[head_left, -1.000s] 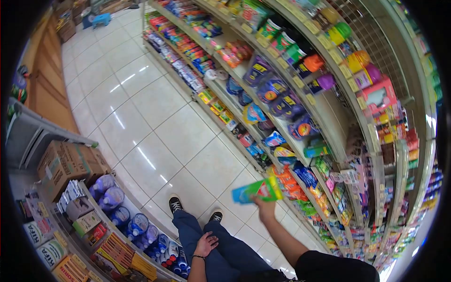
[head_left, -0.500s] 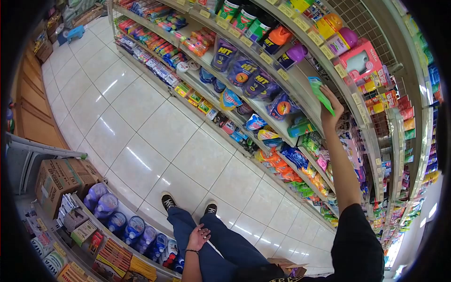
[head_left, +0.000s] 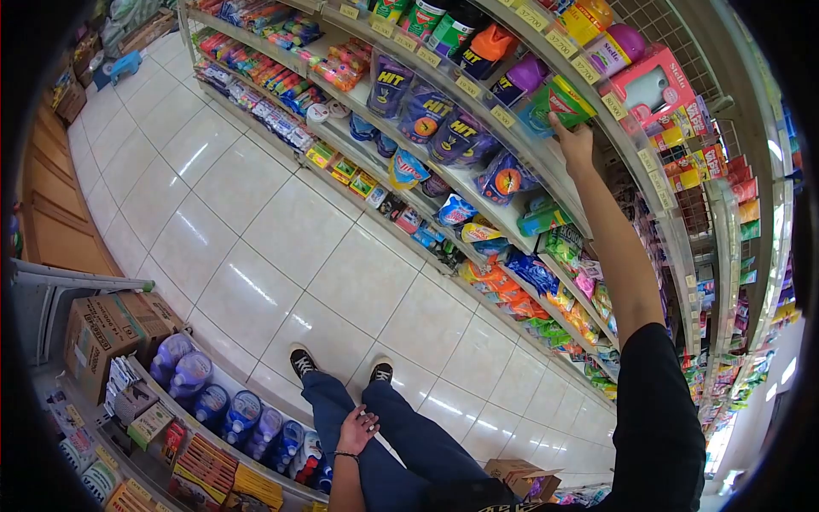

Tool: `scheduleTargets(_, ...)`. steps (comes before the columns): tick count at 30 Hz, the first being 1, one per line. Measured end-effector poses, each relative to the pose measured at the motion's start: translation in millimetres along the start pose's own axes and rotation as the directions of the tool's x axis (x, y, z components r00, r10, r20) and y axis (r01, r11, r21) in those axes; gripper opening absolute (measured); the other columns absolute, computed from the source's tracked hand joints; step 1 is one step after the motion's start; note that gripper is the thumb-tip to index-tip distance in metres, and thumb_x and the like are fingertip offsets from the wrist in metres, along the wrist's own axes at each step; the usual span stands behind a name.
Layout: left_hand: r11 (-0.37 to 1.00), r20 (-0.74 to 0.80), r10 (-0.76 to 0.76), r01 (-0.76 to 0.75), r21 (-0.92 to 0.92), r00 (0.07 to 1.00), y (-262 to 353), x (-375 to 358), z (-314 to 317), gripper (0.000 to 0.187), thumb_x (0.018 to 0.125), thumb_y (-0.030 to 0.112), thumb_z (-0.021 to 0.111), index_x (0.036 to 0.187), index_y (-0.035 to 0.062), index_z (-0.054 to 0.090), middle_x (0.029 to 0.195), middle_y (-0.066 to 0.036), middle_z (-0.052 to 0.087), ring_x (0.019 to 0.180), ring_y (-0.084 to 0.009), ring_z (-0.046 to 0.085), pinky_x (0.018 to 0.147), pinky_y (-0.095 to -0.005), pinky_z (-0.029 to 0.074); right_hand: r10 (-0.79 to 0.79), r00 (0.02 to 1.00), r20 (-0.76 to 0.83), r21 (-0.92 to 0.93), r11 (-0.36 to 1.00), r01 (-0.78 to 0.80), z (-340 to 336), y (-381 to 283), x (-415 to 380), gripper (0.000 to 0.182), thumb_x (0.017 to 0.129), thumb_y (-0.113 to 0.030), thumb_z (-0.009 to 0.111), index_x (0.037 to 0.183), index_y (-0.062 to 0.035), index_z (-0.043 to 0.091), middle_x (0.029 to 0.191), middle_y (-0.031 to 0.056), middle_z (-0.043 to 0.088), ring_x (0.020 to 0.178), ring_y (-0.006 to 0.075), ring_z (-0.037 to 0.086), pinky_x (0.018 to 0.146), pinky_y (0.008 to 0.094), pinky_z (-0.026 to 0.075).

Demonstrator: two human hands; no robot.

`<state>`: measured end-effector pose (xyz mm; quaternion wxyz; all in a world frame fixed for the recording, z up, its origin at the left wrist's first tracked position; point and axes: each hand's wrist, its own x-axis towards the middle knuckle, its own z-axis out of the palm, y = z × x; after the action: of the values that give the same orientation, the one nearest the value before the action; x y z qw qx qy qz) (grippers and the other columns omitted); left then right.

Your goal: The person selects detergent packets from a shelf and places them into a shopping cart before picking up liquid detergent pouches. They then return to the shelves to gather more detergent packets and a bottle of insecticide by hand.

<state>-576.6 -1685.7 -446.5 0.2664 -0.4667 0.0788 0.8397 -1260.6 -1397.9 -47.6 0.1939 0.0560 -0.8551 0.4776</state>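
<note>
My right hand (head_left: 575,143) reaches into a shelf on the right and grips a green refill pouch (head_left: 559,104) by its lower edge. The pouch is tilted, with its printed front showing and a pale blue end to the left. Beside it stand a purple-capped HIT container (head_left: 520,78) and an orange-capped one (head_left: 488,53). On the shelf below lie several purple HIT pouches (head_left: 456,136). My left hand (head_left: 358,429) hangs low by my thigh, its fingers loosely bent and apart, with nothing in it.
A pink Stella box (head_left: 653,90) stands on the shelf above my right hand. Price tags line the shelf edges (head_left: 589,68). Purple and blue bottles (head_left: 243,414) fill a low shelf at left, near a cardboard box (head_left: 102,337). An open carton (head_left: 522,478) stands behind my legs.
The green pouch has turned from nearly edge-on to showing its front, and has moved left and up toward the purple-capped container with my right hand. My left hand has hardly moved.
</note>
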Motion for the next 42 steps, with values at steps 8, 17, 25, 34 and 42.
scheduleTargets(8, 1.0, 0.001, 0.001, -0.001, -0.025, 1.0, 1, 2, -2, 0.029, 0.1, 0.032, 0.054, 0.123, 0.0143, 0.056, 0.102, -0.009, 0.063, 0.105, -0.027, 0.062, 0.095, -0.0481, 0.049, -0.012, 0.995, 0.096, -0.113, 0.993, 0.022, -7, -2, 9, 0.041, 0.089, -0.033, 0.079, 0.109, 0.002, 0.07, 0.099, 0.0076, 0.072, 0.081, 0.0132, 0.065, 0.07, 0.0287, 0.053)
scheduleTargets(17, 0.997, 0.021, 0.028, -0.027, -0.067, 0.999, 6, -4, -2, 0.03, 0.099, 0.035, 0.056, 0.121, 0.0146, 0.057, 0.1, -0.008, 0.064, 0.105, -0.0269, 0.062, 0.095, -0.0482, 0.049, 0.111, 0.99, 0.083, 0.033, 0.993, -0.114, -34, -5, -25, 0.037, 0.092, -0.022, 0.075, 0.119, 0.0019, 0.065, 0.108, 0.0089, 0.069, 0.093, 0.0176, 0.068, 0.078, 0.0345, 0.059)
scheduleTargets(25, 0.999, 0.016, 0.016, -0.015, -0.043, 1.0, 9, -1, -1, 0.038, 0.101, 0.039, 0.053, 0.13, 0.013, 0.052, 0.106, -0.01, 0.058, 0.109, -0.0281, 0.057, 0.096, -0.0498, 0.048, 0.296, 0.954, 0.039, 0.494, 0.824, -0.276, -47, -1, -61, 0.044, 0.094, -0.017, 0.072, 0.131, -0.0016, 0.053, 0.129, 0.0122, 0.061, 0.116, 0.0287, 0.063, 0.1, 0.0455, 0.055)
scheduleTargets(34, 0.999, 0.012, 0.016, -0.015, -0.046, 1.0, 5, 1, -5, 0.039, 0.1, 0.037, 0.053, 0.13, 0.0121, 0.05, 0.115, -0.012, 0.055, 0.112, -0.0291, 0.056, 0.097, -0.0501, 0.047, 0.483, 0.853, -0.2, 0.738, 0.647, -0.193, -40, -13, -83, 0.044, 0.096, -0.014, 0.067, 0.134, -0.0066, 0.047, 0.129, 0.0119, 0.059, 0.115, 0.0324, 0.063, 0.099, 0.0512, 0.057)
scheduleTargets(42, 0.999, -0.024, -0.002, 0.002, -0.039, 1.0, 4, 1, 5, 0.031, 0.099, 0.038, 0.057, 0.12, 0.0155, 0.057, 0.099, -0.007, 0.063, 0.104, -0.0259, 0.061, 0.092, -0.0472, 0.049, 0.534, 0.802, -0.27, 0.847, 0.528, -0.066, -47, -10, -99, 0.034, 0.101, -0.014, 0.058, 0.133, -0.0052, 0.049, 0.128, 0.0114, 0.059, 0.116, 0.0292, 0.063, 0.099, 0.0503, 0.058)
